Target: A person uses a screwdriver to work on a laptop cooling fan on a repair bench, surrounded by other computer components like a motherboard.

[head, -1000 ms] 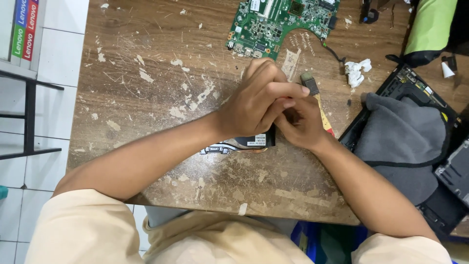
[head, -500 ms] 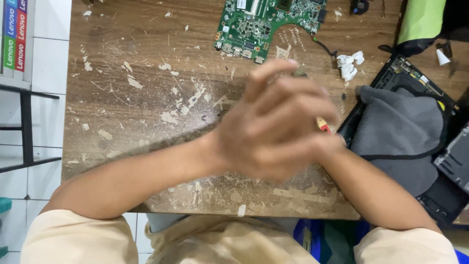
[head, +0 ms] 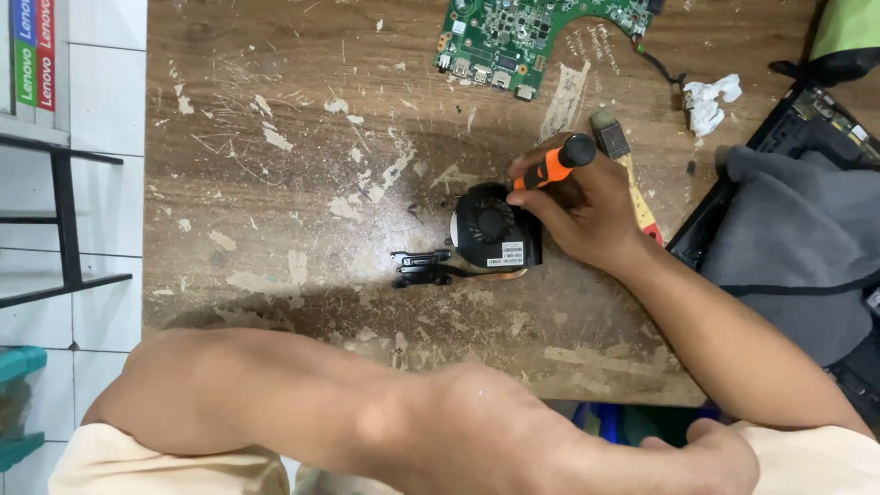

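Both hands have parted since half a second ago: the right hand (head: 587, 215) now grips an orange-and-black screwdriver (head: 554, 163) just right of the black cooling fan (head: 495, 231) at mid-desk. Left hand (head: 706, 458) is drawn back near the body, seemingly empty, so the right is far nearer.

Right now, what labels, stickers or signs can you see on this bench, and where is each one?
Small label: white rectangle with dark print, on the black cooling fan at the table's middle, beside the right hand.
Boxes: top left corner beside the table, upright spines in green, red and blue with light lettering.
No screens in view.
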